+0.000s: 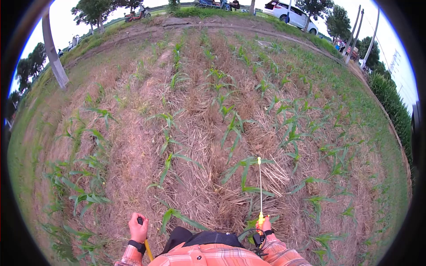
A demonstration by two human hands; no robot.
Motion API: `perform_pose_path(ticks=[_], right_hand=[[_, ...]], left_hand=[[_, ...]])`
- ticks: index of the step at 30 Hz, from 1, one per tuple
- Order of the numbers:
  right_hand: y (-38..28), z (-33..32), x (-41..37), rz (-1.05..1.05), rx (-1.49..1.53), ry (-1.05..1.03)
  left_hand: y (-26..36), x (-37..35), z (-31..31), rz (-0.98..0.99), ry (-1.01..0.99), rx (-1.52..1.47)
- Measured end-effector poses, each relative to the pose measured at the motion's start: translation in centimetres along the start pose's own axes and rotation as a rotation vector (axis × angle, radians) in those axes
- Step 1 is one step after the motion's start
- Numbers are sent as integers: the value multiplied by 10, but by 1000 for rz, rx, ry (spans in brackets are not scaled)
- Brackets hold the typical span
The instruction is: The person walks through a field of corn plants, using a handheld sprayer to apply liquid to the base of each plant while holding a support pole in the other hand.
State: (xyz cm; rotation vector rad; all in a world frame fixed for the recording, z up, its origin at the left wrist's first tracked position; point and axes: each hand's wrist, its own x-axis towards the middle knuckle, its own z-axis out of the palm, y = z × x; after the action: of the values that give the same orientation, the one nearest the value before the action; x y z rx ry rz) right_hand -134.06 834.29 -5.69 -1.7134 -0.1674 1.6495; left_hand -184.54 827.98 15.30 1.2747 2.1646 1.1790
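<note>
Site: open field under a pale sky. Positions are taken from the thin white spray wand with yellow grip (260, 190).

Far left of the wand and beyond it, a grey concrete pole (54, 48) stands tilted in the grass at the field's edge. Left of the wand and close to the body, the left hand (138, 228) is closed in a fist around a black-knobbed lever on a yellow shaft (141, 221). The ground around the wand is a dry tan straw-covered soil (199, 186), with rows of young green maize plants (233, 128) running away on both sides. The wand itself points away from the body, and its yellow tip hangs over a plant. At its near end the right hand (266, 225) is wrapped round the grip. Far beyond the wand and slightly right, a white car (293, 13) is parked past a brown dirt track (213, 24).
</note>
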Motion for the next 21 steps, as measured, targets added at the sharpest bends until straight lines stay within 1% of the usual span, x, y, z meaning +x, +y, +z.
perform_pose_path(ticks=[3,5,7,8,10,11,13,16,18,20,21], right_hand=[[-11,2,16,-3,-20,43],[-16,13,22,-13,-40,43],[-22,32,31,-66,-161,123],[-26,39,43,-68,-147,71],[-40,74,32,44,-132,85],[-49,97,25,90,-116,88],[-54,127,39,58,-204,47],[-57,180,53,71,-316,-46],[-66,223,47,5,-473,-96],[-63,255,66,42,-540,-125],[-74,283,47,44,-595,-178]], left_hand=[[-9,19,6,-11,7,-18],[-13,34,10,-63,-25,-48],[-16,54,13,-55,-19,-44],[-18,66,14,-44,-24,-27],[-17,83,9,-63,-5,-33],[-17,94,5,-65,7,-86],[-26,115,1,-70,31,-145],[-45,141,-9,-98,61,-104],[-44,154,-17,-70,109,-123],[-50,168,-23,-74,127,-110],[-52,174,-26,-69,144,-96]])
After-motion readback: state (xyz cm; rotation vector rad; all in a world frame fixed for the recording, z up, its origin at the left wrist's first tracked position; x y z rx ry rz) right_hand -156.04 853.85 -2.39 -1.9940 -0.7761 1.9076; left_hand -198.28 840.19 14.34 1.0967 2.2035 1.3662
